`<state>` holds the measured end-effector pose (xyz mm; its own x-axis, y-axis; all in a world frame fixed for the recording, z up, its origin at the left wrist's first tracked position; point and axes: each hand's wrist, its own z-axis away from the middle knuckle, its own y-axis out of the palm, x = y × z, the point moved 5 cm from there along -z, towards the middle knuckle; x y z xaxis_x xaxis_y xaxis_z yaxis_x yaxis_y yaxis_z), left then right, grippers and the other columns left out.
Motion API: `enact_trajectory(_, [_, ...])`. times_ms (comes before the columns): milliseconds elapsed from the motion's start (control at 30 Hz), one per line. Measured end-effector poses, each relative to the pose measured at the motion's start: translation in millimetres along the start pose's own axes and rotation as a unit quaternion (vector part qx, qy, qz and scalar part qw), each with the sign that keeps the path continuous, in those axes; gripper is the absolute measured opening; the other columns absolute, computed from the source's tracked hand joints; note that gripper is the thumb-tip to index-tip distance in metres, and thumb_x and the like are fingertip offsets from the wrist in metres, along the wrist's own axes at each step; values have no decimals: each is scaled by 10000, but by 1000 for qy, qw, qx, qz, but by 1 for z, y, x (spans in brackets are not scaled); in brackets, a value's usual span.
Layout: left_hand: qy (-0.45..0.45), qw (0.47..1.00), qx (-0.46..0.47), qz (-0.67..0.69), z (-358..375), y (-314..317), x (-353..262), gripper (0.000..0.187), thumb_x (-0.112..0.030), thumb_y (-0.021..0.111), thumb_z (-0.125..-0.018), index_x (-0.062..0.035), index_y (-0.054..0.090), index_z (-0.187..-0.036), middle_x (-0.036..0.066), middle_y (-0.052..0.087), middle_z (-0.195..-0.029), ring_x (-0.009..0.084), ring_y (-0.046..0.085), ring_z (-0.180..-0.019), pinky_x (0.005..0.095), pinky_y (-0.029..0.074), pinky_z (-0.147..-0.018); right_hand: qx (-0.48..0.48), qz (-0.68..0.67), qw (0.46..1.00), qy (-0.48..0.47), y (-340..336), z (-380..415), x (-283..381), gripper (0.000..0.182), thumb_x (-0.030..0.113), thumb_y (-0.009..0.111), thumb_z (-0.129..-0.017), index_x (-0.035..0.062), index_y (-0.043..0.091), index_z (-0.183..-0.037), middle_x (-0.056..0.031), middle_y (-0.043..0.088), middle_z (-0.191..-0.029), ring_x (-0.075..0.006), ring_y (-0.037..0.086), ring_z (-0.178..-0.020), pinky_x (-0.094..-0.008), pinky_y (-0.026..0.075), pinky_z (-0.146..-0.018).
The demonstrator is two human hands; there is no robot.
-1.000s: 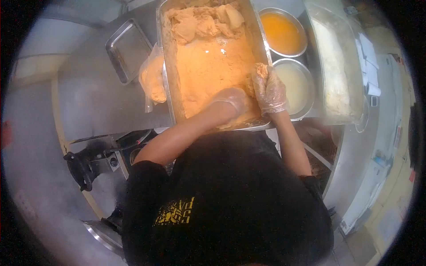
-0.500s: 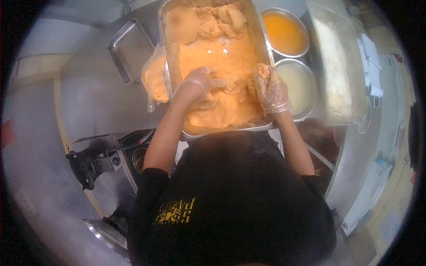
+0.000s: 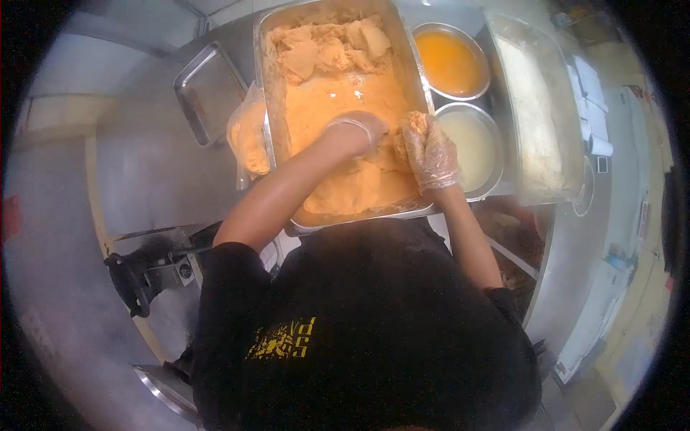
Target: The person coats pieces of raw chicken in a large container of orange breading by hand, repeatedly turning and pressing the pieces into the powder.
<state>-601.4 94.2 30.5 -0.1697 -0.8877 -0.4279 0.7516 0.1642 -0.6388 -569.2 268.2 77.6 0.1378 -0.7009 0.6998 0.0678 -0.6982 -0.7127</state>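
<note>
A deep metal tray (image 3: 260,93) holds loose orange breading (image 3: 338,108), with thick coated pieces (image 3: 330,50) heaped at its far end. My left hand (image 3: 363,131), in a clear plastic glove, reaches across into the breading near the tray's middle; its fingers are mostly hidden. At the tray's right wall, my gloved right hand (image 3: 437,154) is closed around an orange-coated piece (image 3: 417,121), whose top shows above the fingers. Crumbs cling to the right glove.
Right of the tray stand a bowl of orange liquid (image 3: 449,63), a bowl of pale liquid (image 3: 471,147) and a long clear bin of white powder (image 3: 532,108). On the left are a bag of orange breading (image 3: 249,136) and a shallow metal pan (image 3: 208,93).
My left hand has moved right, closer to my right hand, and its fingers have gone out of sight. The right hand keeps its hold on the coated piece. The view has shifted slightly.
</note>
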Motion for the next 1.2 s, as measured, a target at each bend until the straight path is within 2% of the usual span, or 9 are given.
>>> enact_trajectory(100, [-25, 994, -13, -102, 4, -7, 22, 424, -398, 714, -893, -81, 703, -1176, 201, 724, -1144, 405, 690, -1050, 498, 531, -920, 11, -23, 1000, -15, 0, -1, 1, 348, 318, 624, -1022, 102, 577, -1291, -286, 711, -1037, -511, 675, -972, -560, 542, -820])
enact_trajectory(367, [-83, 956, -234, 154, 29, -25, 70, 344, -253, 746, -896, -25, 728, -1152, 227, 722, -1127, 377, 710, -1024, 444, 569, -871, 24, 18, 1000, -5, -1, -1, 6, 350, 298, 640, -1011, 77, 583, -1278, -272, 713, -1041, -494, 678, -971, -558, 544, -817])
enact_trajectory(500, [-72, 857, -331, 388, 75, -46, 51, 365, -249, 794, -874, -31, 724, -1159, 194, 738, -1075, 310, 723, -955, 408, 576, -832, 25, 6, 999, -20, -6, -1, 15, 342, 291, 643, -1010, 79, 584, -1271, -275, 710, -1066, -492, 675, -986, -548, 543, -832])
enact_trajectory(600, [-78, 852, -425, 294, 91, -53, 57, 365, -222, 811, -871, -30, 729, -1170, 153, 746, -1040, 239, 721, -917, 384, 595, -760, 19, -53, 997, -56, -8, -9, 23, 345, 275, 646, -1008, 80, 584, -1285, -271, 709, -1064, -481, 680, -999, -537, 544, -846])
enact_trajectory(700, [-106, 783, -367, 491, 70, -40, 72, 360, -199, 808, -878, -18, 728, -1178, 140, 755, -1049, 231, 718, -908, 378, 596, -732, 95, -1, 995, -33, -7, -29, 46, 341, 275, 632, -1014, 77, 582, -1287, -259, 710, -1026, -473, 691, -985, -530, 548, -857])
enact_trajectory(800, [-112, 750, -361, 542, 75, -73, 63, 330, -178, 788, -895, -20, 731, -1179, 140, 764, -1057, 241, 717, -901, 368, 600, -758, 112, 144, 974, -138, -16, -60, 84, 329, 253, 613, -998, 71, 579, -1270, -251, 694, -1126, -437, 675, -1066, -504, 558, -892])
enact_trajectory(900, [-104, 767, -503, 385, 79, -134, 69, 355, -228, 779, -901, -32, 724, -1191, 177, 753, -1111, 299, 718, -944, 376, 595, -822, 91, 111, 984, -103, -22, -107, 114, 396, 324, 596, -1028, 52, 547, -1311, -275, 675, -1183, -456, 643, -1081, -521, 529, -903])
enact_trajectory(967, [-132, 773, -524, 334, 57, -168, 94, 404, -271, 777, -892, -37, 713, -1215, 204, 725, -1187, 327, 711, -1021, 394, 591, -866, 108, 200, 960, -164, -4, -150, 117, 439, 206, 602, -977, 129, 526, -1402, -195, 575, -1435, -381, 650, -1188, -454, 530, -1021])
enact_trajectory(1200, [-191, 853, -458, 164, 32, -113, 104, 489, -345, 683, -915, -95, 649, -1334, 268, 645, -1334, 399, 633, -1228, 468, 495, -1056, 328, 309, 884, -122, 26, -145, 98, 663, 102, 714, -875, 100, 475, -1494, -164, 707, -1267, -375, 661, -1208, -454, 528, -1036])
